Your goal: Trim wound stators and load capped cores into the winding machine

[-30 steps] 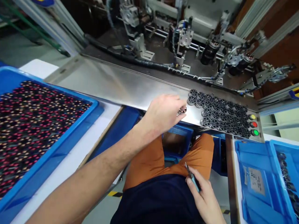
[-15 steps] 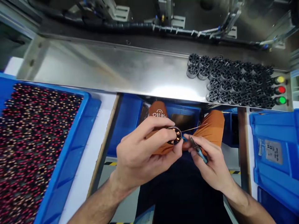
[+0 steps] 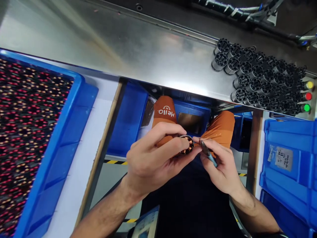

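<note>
A small round coil wound with copper wire was held over the lap, pinched between the thumb and fingers of the left hand, its wound face turned up toward the camera. The right hand was closed around a pair of small cutters with a blue handle, the tips brought right up to the coil's right edge. A thin strand of copper wire ran out from the coil to the right, just above the cutter tips.

The step in hand was judged to be the trimming of that loose wire end. Whether the cutter tips were already closed on the strand could not be told, as they were too small and partly hidden by the fingers. The next move would call for the tips to be set on the strand close to the winding, with the coil kept steady in the left-hand pinch so that the winding itself was not nicked.

The coil lay wholly within the left-hand grip, at the fingertips rather than in the palm, and just beside the right hand.

On the steel shelf above, well apart from both hands, a cluster of black plastic spools was stood upright in rows beside three coloured buttons. A blue tray filled with wound parts was seen at the left, and another blue bin at the right.
</note>
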The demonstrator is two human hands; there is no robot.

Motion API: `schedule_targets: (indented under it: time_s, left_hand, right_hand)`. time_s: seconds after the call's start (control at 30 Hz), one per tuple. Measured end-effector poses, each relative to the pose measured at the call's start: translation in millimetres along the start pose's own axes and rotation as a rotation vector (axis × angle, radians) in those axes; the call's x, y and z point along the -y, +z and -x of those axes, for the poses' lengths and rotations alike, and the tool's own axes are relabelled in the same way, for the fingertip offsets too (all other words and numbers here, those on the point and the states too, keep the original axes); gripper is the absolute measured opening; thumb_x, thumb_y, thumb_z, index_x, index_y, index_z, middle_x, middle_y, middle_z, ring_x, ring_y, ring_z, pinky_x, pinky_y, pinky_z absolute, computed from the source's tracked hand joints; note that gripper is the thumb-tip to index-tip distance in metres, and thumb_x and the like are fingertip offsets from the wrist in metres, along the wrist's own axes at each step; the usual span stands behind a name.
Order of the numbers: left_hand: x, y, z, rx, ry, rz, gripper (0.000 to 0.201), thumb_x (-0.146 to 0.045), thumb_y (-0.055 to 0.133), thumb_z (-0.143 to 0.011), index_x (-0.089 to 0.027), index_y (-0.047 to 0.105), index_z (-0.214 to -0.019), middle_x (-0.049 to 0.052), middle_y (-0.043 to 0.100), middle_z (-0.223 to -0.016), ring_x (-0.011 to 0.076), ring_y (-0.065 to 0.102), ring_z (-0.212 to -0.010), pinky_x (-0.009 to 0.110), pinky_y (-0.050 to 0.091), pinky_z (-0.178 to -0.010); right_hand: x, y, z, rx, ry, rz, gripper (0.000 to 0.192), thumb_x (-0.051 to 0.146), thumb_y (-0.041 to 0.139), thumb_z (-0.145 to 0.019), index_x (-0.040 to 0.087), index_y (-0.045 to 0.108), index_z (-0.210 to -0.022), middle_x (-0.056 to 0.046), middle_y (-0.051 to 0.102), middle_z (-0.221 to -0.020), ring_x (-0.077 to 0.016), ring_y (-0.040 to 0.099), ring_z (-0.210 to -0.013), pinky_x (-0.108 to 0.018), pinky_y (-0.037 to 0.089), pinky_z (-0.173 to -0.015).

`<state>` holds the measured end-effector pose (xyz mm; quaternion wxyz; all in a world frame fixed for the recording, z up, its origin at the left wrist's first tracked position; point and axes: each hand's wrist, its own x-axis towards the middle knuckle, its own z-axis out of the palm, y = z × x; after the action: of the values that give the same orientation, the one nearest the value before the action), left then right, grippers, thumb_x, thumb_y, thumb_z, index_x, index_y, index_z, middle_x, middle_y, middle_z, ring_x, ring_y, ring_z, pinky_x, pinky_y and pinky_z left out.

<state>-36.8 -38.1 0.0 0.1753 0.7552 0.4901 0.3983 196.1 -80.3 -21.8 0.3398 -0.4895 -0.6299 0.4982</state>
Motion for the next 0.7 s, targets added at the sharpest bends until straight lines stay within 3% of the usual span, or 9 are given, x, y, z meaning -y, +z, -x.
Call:
schedule_targets:
  time_s: [0.13, 0.3, 0.5, 0.6, 0.7]
  left_hand:
    - [-0.1, -0.5, -0.2, -0.005, 0.004, 0.015, 0.023, -0.029, 0.093, -0.103, -0.031, 0.07, -0.103, 0.0, 0.08, -0.107, 0.0129, 0.079, -0.08, 0.026, 0.065, -0.066]
    - [0.6, 1.2, 4.0, -0.003, -0.02, 0.023, 0.025, -0.03, 0.094, -0.102, -0.031, 0.069, -0.103, 0.001, 0.08, -0.107, 0.0138, 0.078, -0.078, 0.027, 0.064, -0.066]
    - [6.7, 2.7, 11.9, 0.007, -0.048, -0.036, 0.025, -0.031, 0.094, -0.102, -0.029, 0.069, -0.102, -0.001, 0.082, -0.102, 0.0148, 0.082, -0.082, 0.027, 0.062, -0.063]
    - [6.7, 6.0, 15.2, 0.073, -0.072, 0.025, 0.022, -0.031, 0.093, -0.103, -0.028, 0.071, -0.104, -0.002, 0.085, -0.098, 0.0169, 0.085, -0.085, 0.028, 0.064, -0.065]
    - [4.0, 10.1, 18.5, 0.2, -0.06, 0.124, 0.018, -0.031, 0.09, -0.106, -0.027, 0.073, -0.11, -0.001, 0.088, -0.107, 0.0174, 0.088, -0.089, 0.028, 0.069, -0.071]
  right_hand:
    - [2.1, 3.2, -0.1, -0.031, -0.003, 0.035, 0.064, 0.003, 0.064, -0.104, 0.036, 0.078, -0.157, -0.004, 0.087, -0.144, -0.0233, 0.087, -0.123, -0.037, 0.07, -0.109]
    - [0.8, 7.5, -4.3, -0.05, 0.027, 0.039, 0.048, 0.009, 0.07, -0.106, 0.033, 0.085, -0.145, -0.004, 0.09, -0.137, -0.0244, 0.089, -0.121, -0.037, 0.072, -0.108]
    - [-10.3, 1.3, -12.6, -0.039, 0.186, 0.038, 0.028, 0.026, 0.076, -0.113, 0.026, 0.088, -0.138, -0.005, 0.092, -0.117, -0.02, 0.087, -0.096, -0.031, 0.07, -0.091]
    - [-15.6, -3.8, -19.2, 0.075, 0.3, -0.185, 0.038, 0.05, 0.076, -0.116, 0.022, 0.086, -0.138, -0.003, 0.085, -0.094, -0.0158, 0.076, -0.073, -0.027, 0.065, -0.072]
    - [-16.9, -4.8, -27.9, 0.228, 0.368, -0.495, 0.05, 0.067, 0.085, -0.106, 0.02, 0.085, -0.122, -0.001, 0.079, -0.088, -0.0134, 0.068, -0.064, -0.025, 0.061, -0.062]
